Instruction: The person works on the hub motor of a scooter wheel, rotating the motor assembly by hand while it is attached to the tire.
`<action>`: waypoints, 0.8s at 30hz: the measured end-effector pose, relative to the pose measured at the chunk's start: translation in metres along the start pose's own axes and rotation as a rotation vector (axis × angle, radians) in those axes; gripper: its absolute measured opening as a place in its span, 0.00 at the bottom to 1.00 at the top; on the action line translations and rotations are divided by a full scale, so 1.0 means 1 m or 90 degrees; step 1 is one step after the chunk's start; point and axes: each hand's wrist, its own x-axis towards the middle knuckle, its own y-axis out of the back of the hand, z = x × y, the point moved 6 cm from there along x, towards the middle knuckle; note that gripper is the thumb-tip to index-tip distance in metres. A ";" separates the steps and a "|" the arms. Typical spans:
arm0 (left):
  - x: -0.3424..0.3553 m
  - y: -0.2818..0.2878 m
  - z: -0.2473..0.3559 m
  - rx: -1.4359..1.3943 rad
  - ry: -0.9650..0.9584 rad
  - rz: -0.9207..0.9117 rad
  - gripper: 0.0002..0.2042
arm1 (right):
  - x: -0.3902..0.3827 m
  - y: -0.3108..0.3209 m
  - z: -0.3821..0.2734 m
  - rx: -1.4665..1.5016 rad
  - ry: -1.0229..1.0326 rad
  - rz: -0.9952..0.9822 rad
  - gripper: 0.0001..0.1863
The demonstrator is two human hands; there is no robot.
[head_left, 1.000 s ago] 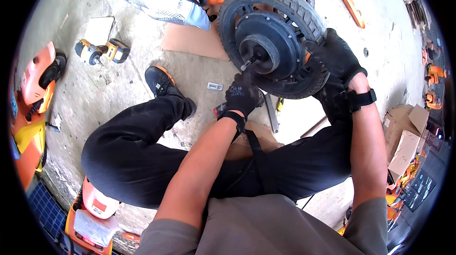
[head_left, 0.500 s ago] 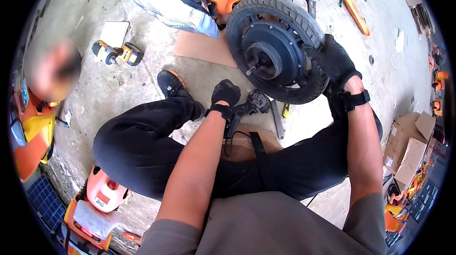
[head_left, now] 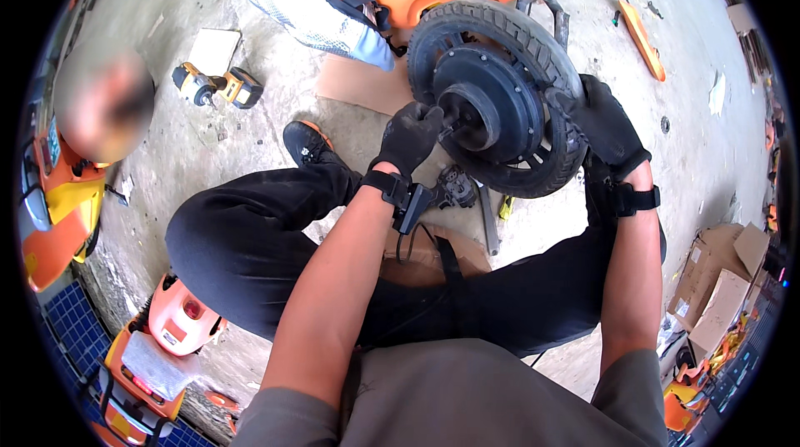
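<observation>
Left hand (head_left: 410,134) is curled up at the axle (head_left: 469,117), can't tell if it's pinching it. Right hand (head_left: 602,124) grips the wheel (head_left: 502,84), mostly between both hands; I'd hold that side steady.

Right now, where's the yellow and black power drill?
In the head view, the power drill lies on the floor, upper left, just below the flat white piece.
</observation>
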 end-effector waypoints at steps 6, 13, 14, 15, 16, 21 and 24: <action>-0.014 -0.027 -0.001 -0.110 0.142 -0.185 0.17 | 0.002 0.001 0.003 0.041 0.000 0.025 0.32; -0.012 -0.028 -0.003 -0.066 0.088 -0.150 0.13 | 0.000 -0.003 -0.004 0.100 0.000 0.000 0.34; -0.011 -0.028 -0.002 -0.039 0.067 -0.143 0.12 | 0.000 -0.003 -0.003 0.117 -0.002 0.003 0.33; -0.010 -0.027 -0.001 -0.012 0.045 -0.133 0.11 | 0.000 -0.002 -0.004 0.113 -0.001 0.000 0.33; -0.009 -0.027 -0.001 0.000 0.041 -0.119 0.11 | 0.000 -0.001 -0.006 0.109 -0.001 -0.003 0.33; -0.008 -0.021 -0.008 0.008 0.044 -0.071 0.14 | -0.006 -0.002 -0.015 0.104 -0.011 -0.002 0.33; -0.007 -0.019 -0.008 0.003 0.095 -0.081 0.15 | -0.008 -0.003 -0.017 0.085 0.005 0.009 0.34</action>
